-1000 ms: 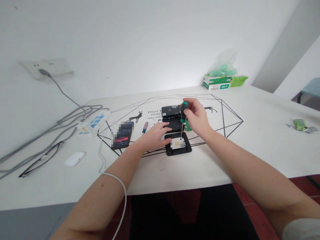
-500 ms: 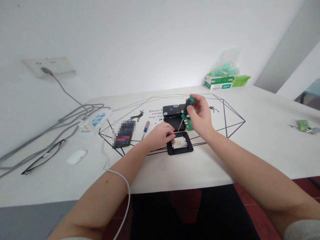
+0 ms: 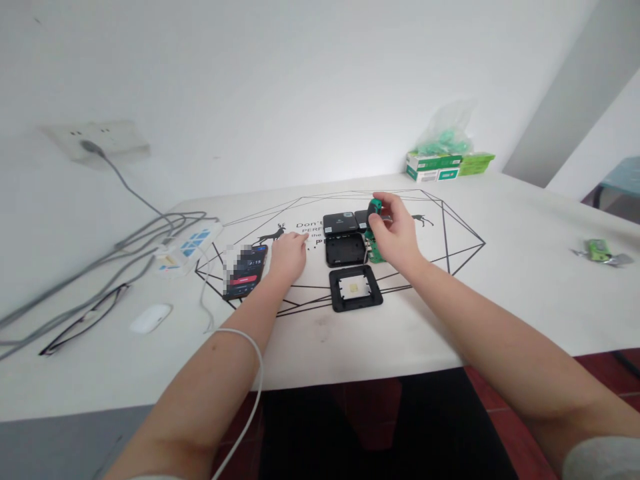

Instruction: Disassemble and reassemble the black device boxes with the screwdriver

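Note:
My right hand (image 3: 395, 230) is closed around a green-and-black screwdriver (image 3: 374, 210), whose shaft points down beside a green circuit board (image 3: 375, 252). To the left, my left hand (image 3: 289, 257) lies low over the mat, its fingers bunched with one fingertip reaching right. What is beneath those fingers is hidden. Between my hands sits an open black casing (image 3: 346, 251), with a black box lid (image 3: 341, 223) behind it. Nearer me lies a square black frame (image 3: 356, 307) around a white panel with a yellowish patch. A second black box (image 3: 361, 219) is partly covered by my right hand.
A phone (image 3: 245, 275) lies left of my left hand. Farther left are a power strip (image 3: 187, 248), grey cables, glasses (image 3: 83, 321) and a white case (image 3: 151, 318). Green boxes (image 3: 434, 165) stand by the wall. A white cable crosses my left forearm.
My left hand has left the black frame and moved left, over where a blue-handled screwdriver lay. My right hand has lifted the green screwdriver's tip away from the frame, towards the circuit board.

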Demonstrator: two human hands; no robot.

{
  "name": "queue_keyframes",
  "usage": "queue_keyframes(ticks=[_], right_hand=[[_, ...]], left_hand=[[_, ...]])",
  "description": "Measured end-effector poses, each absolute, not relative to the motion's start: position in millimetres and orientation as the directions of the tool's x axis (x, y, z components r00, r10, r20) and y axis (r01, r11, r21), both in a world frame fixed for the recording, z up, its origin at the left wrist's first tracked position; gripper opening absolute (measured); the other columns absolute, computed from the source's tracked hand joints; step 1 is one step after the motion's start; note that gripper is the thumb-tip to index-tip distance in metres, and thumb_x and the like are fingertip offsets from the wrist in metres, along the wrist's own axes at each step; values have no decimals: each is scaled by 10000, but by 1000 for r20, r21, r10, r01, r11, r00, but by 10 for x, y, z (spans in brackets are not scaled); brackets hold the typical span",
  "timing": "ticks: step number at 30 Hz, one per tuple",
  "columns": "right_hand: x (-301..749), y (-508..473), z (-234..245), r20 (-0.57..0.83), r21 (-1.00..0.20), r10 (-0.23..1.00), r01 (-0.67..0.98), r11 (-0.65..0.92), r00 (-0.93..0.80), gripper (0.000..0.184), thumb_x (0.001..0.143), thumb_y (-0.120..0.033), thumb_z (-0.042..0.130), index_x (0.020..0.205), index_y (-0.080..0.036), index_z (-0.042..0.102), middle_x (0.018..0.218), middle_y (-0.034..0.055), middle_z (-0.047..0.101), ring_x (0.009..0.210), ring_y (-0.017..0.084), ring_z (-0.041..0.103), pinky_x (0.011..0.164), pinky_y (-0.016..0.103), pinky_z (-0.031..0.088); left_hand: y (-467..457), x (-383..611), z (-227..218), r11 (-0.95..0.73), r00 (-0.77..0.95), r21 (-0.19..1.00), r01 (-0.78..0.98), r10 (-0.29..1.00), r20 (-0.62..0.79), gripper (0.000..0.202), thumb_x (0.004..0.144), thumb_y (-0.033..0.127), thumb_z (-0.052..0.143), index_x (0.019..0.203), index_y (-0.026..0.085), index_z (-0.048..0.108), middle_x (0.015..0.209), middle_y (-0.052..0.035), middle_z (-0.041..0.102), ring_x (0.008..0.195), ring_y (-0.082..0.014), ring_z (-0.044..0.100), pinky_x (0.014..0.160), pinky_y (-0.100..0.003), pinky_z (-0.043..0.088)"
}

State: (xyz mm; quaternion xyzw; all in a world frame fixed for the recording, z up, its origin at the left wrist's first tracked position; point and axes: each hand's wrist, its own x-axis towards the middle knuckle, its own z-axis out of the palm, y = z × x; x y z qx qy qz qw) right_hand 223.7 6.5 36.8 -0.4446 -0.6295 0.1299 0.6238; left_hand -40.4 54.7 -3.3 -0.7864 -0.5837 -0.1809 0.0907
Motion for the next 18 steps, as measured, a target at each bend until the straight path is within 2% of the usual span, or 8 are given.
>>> queue_keyframes(ticks=[3, 5, 8, 11, 12, 14, 16, 18], right_hand=[[2384, 162, 406, 681, -653, 714, 578, 489, 165, 392, 903, -252, 537, 1285, -222, 618, 1160, 113, 703, 986, 258, 665, 903, 451, 595], [2537, 252, 418, 642, -576, 755, 733, 362, 132, 385, 875, -234, 570, 1246, -195, 663, 1143, 143, 691, 1050, 299, 660, 1006, 495, 550], [2808, 391, 402, 388, -468, 912, 881, 72, 132, 416, 864, -229, 607, 1266, -153, 683, 1204, 203, 668, 1072, 324, 674, 1001, 462, 538], [3039, 494, 353, 100, -275, 978, 950, -151, 184, 476, 888, -234, 609, 1350, -122, 651, 1307, 246, 656, 1133, 338, 684, 963, 432, 543], [3090, 513, 332, 23, -220, 982, 959, -179, 189, 467, 891, -222, 607, 1342, -110, 658, 1296, 249, 672, 1151, 344, 686, 960, 428, 544], [3146, 526, 293, -46, -174, 980, 964, -199, 194, 429, 884, -187, 608, 1294, -93, 689, 1261, 252, 703, 1164, 356, 692, 955, 431, 547], [3144, 512, 265, -52, -162, 977, 964, -212, 207, 441, 883, -167, 604, 1309, -80, 679, 1274, 270, 701, 1179, 374, 690, 952, 454, 549], [3102, 486, 260, -17, -144, 975, 964, -222, 222, 510, 901, -181, 600, 1401, -80, 612, 1359, 295, 654, 1243, 395, 657, 973, 484, 541]], left_hand=[[525, -442, 11, -264, 187, 131, 956, 887, 423, 401, 985, 153, 431, 1188, 162, 777, 1233, -175, 724, 1179, -373, 628, 1021, -541, 491], [507, -442, 30, -296, 192, 182, 938, 878, 439, 367, 972, 161, 451, 1136, 159, 779, 1210, -172, 723, 1184, -367, 627, 1054, -541, 486], [454, -389, 50, -417, 275, 257, 872, 851, 448, 326, 973, 230, 488, 1132, 155, 763, 1190, -153, 714, 1150, -319, 649, 1064, -475, 503], [361, -317, 71, -524, 404, 292, 800, 831, 382, 352, 988, 298, 480, 1179, 163, 743, 1117, -116, 710, 1001, -258, 677, 964, -407, 536], [325, -297, 81, -546, 451, 290, 786, 827, 335, 365, 991, 311, 473, 1196, 166, 739, 1047, -97, 713, 945, -247, 676, 930, -399, 535], [255, -268, 104, -578, 535, 289, 763, 816, 219, 390, 992, 336, 479, 1245, 171, 727, 883, -53, 697, 842, -232, 664, 874, -391, 517], [192, -248, 133, -605, 594, 312, 733, 792, 142, 414, 990, 370, 497, 1282, 176, 716, 781, -21, 659, 757, -216, 637, 797, -361, 491], [142, -230, 164, -617, 622, 354, 703, 775, 115, 428, 979, 427, 526, 1268, 180, 723, 726, -1, 617, 695, -198, 603, 710, -321, 447]])
